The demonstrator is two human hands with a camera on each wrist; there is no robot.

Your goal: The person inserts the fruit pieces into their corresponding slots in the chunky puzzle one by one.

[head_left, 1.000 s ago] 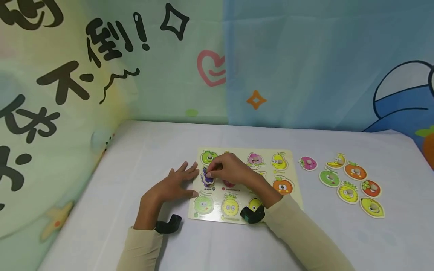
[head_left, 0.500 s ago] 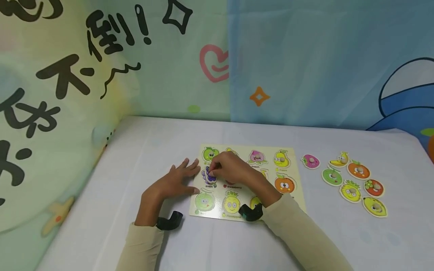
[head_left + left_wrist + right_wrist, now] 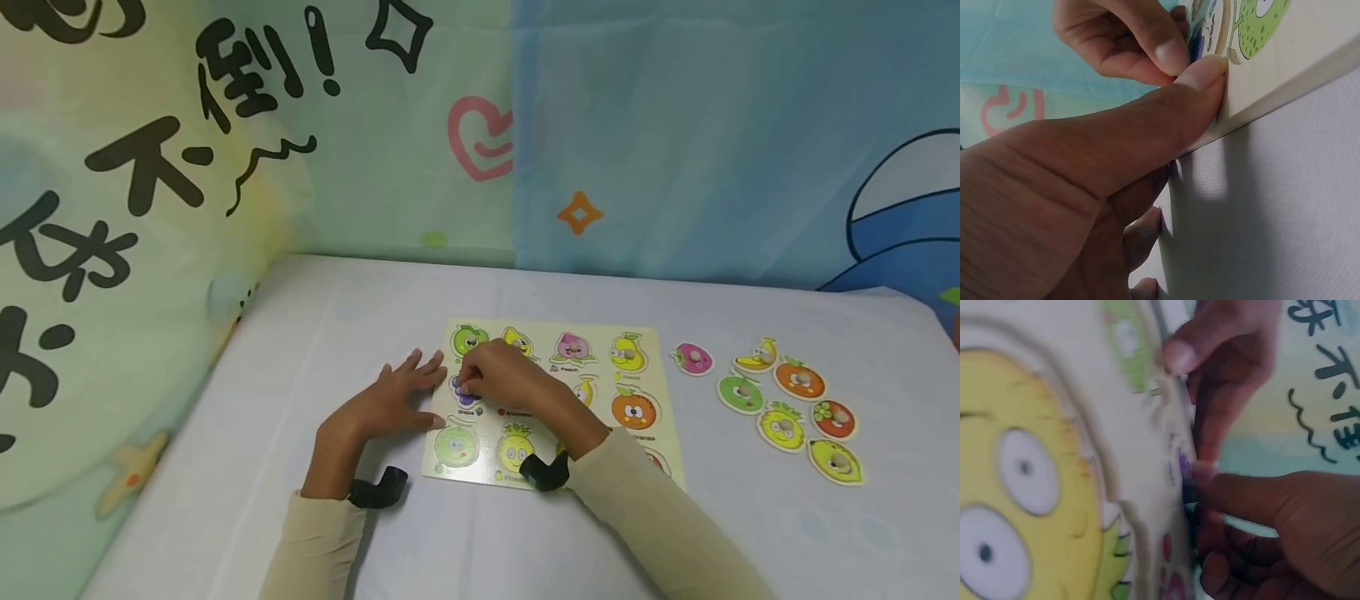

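A pale wooden fruit puzzle board [image 3: 602, 329] lies on the white-covered table. In the head view my right hand [image 3: 506, 375] pinches the purple grape puzzle piece [image 3: 467, 398] at the board's left side, its fingertips hiding part of the piece. The grape piece sits at the spot above the printed grape label. My left hand [image 3: 382, 408] lies at the board's left edge with its fingers spread. Its thumb [image 3: 1200, 75] presses on the board's rim in the left wrist view, close to the right fingertips. The right forearm covers part of the board's lower middle.
Several loose fruit pieces lie right of the board, among them a banana [image 3: 757, 356], an orange [image 3: 799, 380], a pineapple [image 3: 782, 427] and a lemon [image 3: 836, 461]. A printed cloth [image 3: 675, 150] hangs behind the table. Each wrist wears a black device [image 3: 378, 489].
The grape piece has shifted slightly and now lies flatter at its spot. My right wrist has moved a little left and the fingers still pinch the piece. The left hand stays put.
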